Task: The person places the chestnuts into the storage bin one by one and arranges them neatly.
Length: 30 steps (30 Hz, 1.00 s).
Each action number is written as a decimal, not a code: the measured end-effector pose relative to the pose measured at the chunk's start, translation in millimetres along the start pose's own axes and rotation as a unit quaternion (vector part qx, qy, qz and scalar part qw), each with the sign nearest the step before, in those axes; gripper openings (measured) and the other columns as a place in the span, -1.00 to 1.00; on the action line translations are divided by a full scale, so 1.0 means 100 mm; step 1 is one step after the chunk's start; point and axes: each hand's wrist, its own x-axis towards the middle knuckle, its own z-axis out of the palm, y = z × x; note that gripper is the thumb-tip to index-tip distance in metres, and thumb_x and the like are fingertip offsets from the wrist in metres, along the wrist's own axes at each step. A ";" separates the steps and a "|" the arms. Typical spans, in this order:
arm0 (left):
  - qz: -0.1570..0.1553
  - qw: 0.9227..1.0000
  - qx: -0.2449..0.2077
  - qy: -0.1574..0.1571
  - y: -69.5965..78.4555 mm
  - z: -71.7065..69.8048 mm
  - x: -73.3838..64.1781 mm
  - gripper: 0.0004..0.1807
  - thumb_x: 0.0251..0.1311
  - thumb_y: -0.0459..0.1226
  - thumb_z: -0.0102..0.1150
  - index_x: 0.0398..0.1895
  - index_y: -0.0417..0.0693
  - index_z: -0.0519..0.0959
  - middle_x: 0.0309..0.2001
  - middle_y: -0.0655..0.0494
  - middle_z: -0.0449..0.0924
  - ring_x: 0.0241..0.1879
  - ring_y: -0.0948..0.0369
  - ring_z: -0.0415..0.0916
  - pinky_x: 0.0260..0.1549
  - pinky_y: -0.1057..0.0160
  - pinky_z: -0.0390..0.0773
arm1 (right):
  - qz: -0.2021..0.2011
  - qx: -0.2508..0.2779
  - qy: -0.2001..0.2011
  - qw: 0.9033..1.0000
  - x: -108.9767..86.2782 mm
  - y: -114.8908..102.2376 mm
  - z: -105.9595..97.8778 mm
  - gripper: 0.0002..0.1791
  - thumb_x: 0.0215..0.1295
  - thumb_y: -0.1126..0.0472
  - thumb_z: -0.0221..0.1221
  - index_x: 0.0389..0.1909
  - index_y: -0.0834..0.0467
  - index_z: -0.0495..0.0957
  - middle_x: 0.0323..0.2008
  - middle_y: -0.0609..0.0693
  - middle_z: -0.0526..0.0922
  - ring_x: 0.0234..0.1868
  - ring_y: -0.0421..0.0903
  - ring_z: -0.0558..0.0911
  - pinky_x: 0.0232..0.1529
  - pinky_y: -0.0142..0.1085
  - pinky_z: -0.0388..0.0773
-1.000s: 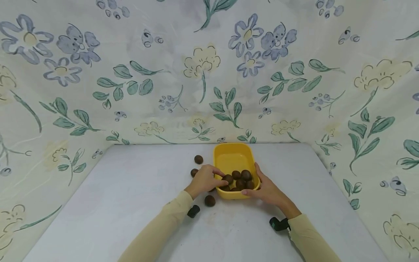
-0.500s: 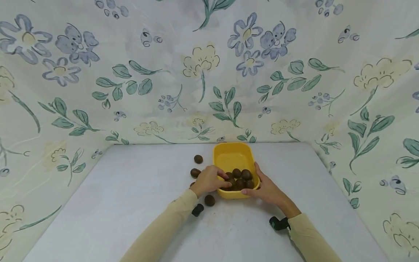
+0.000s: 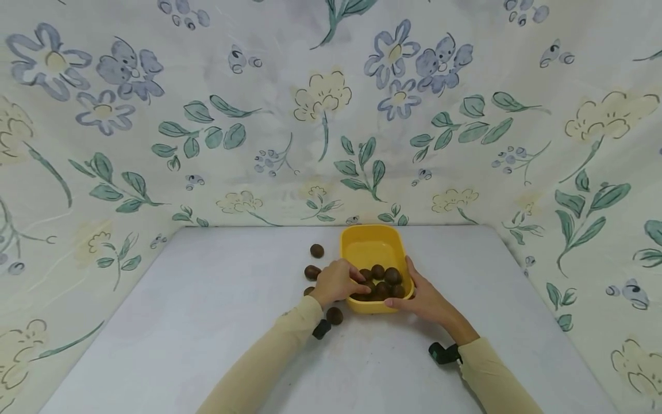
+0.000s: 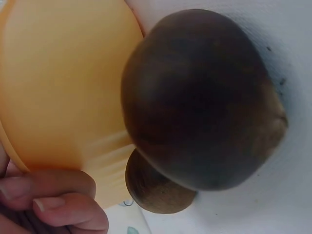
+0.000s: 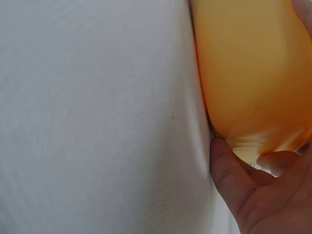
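A yellow rectangular plastic box (image 3: pixel 372 230) stands on the white table with several brown chestnuts (image 3: pixel 392 276) gathered in its near half. My left hand (image 3: pixel 336 282) reaches over the box's left wall, thumb and fingers bent around a chestnut (image 3: pixel 370 286) among the others. In the left wrist view its curled fingers (image 4: pixel 68 209) show by the box wall (image 4: pixel 63 87). My right hand (image 3: pixel 426 299) grips the box at its near right corner, thumb at the front rim and fingers along the right side. The right wrist view shows that hand (image 5: pixel 268 195) against the box (image 5: pixel 248 63).
Loose chestnuts lie left of the box: one far back (image 3: pixel 317 250), one nearer (image 3: pixel 312 272), another partly behind the wrist (image 3: pixel 309 291), and one at the front (image 3: pixel 334 316). The left wrist view shows a big chestnut (image 4: pixel 200 97) close up. Floral cloth (image 3: pixel 320 172) hangs behind the table.
My left hand has lowered deeper into the box with the chestnut it pinched a second ago. A loose chestnut near its wrist has come into view. My right hand keeps its grip.
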 end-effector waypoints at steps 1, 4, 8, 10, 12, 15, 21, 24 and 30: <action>-0.003 1.000 0.000 0.002 0.00 0.01 0.00 -0.75 0.04 -0.02 0.59 -0.31 0.05 0.83 -0.21 0.15 0.81 -0.26 0.23 0.58 -0.29 0.25 0.58 | 0.000 0.002 0.000 1.000 0.00 0.00 0.00 0.44 0.10 -0.30 0.44 0.68 0.07 -0.38 0.70 0.14 -0.15 0.67 0.25 0.02 0.56 0.25 0.09; -0.008 1.000 0.005 0.007 0.00 0.02 0.01 -0.76 0.04 -0.03 0.59 -0.32 0.07 0.83 -0.19 0.15 0.81 -0.25 0.23 0.60 -0.29 0.25 0.59 | 0.000 0.003 -0.001 1.000 0.00 0.00 0.00 0.45 0.10 -0.31 0.44 0.68 0.07 -0.39 0.70 0.14 -0.15 0.67 0.25 0.02 0.56 0.25 0.09; -0.010 1.000 0.015 0.010 0.01 0.03 0.01 -0.76 0.02 -0.05 0.61 -0.32 0.06 0.82 -0.20 0.14 0.82 -0.23 0.18 0.64 -0.27 0.19 0.61 | 0.002 0.003 0.000 1.000 0.00 0.00 0.00 0.45 0.10 -0.31 0.44 0.68 0.05 -0.39 0.70 0.13 -0.14 0.67 0.25 0.03 0.55 0.25 0.10; -0.010 1.000 0.018 0.010 0.02 0.03 0.01 -0.77 0.01 -0.05 0.61 -0.34 0.06 0.82 -0.21 0.14 0.82 -0.24 0.17 0.64 -0.28 0.17 0.60 | 0.001 0.004 0.000 1.000 0.00 0.00 -0.01 0.45 0.10 -0.30 0.45 0.68 0.05 -0.39 0.70 0.14 -0.15 0.67 0.25 0.03 0.55 0.25 0.10; -0.011 1.000 0.018 0.007 0.02 0.02 0.01 -0.77 0.00 -0.05 0.62 -0.35 0.07 0.82 -0.23 0.15 0.82 -0.26 0.18 0.64 -0.30 0.18 0.58 | -0.002 0.007 0.000 1.000 0.00 0.00 0.00 0.45 0.10 -0.30 0.45 0.68 0.05 -0.39 0.70 0.14 -0.15 0.67 0.25 0.02 0.55 0.26 0.09; -0.012 1.000 0.017 0.003 0.01 0.03 0.02 -0.77 -0.01 -0.05 0.62 -0.37 0.07 0.82 -0.25 0.16 0.81 -0.31 0.20 0.60 -0.35 0.22 0.53 | -0.006 0.009 0.000 1.000 0.01 0.01 0.00 0.45 0.10 -0.29 0.45 0.68 0.06 -0.39 0.70 0.14 -0.15 0.67 0.25 0.02 0.56 0.25 0.08; -0.012 1.000 0.014 -0.005 0.01 0.03 0.03 -0.75 0.01 -0.04 0.61 -0.35 0.05 0.82 -0.27 0.17 0.80 -0.33 0.23 0.57 -0.37 0.27 0.51 | -0.001 0.007 -0.001 1.000 0.00 0.02 -0.01 0.45 0.10 -0.31 0.44 0.68 0.05 -0.40 0.70 0.13 -0.16 0.68 0.24 -0.01 0.56 0.24 0.07; -0.012 1.000 0.007 -0.004 -0.01 0.03 0.01 -0.74 0.03 -0.02 0.59 -0.32 0.05 0.83 -0.24 0.17 0.81 -0.31 0.24 0.58 -0.34 0.27 0.56 | -0.002 0.010 -0.004 1.000 0.00 0.01 -0.01 0.45 0.11 -0.30 0.44 0.68 0.07 -0.41 0.70 0.13 -0.16 0.68 0.23 -0.02 0.57 0.23 0.06; -0.008 1.000 -0.016 0.021 -0.03 -0.01 -0.05 -0.69 0.12 0.01 0.52 -0.21 0.03 0.83 -0.11 0.09 0.79 -0.24 0.21 0.56 -0.20 0.20 0.66 | -0.001 0.006 -0.003 1.000 -0.01 0.00 -0.01 0.44 0.12 -0.28 0.44 0.68 0.07 -0.40 0.70 0.15 -0.15 0.68 0.24 0.01 0.57 0.23 0.08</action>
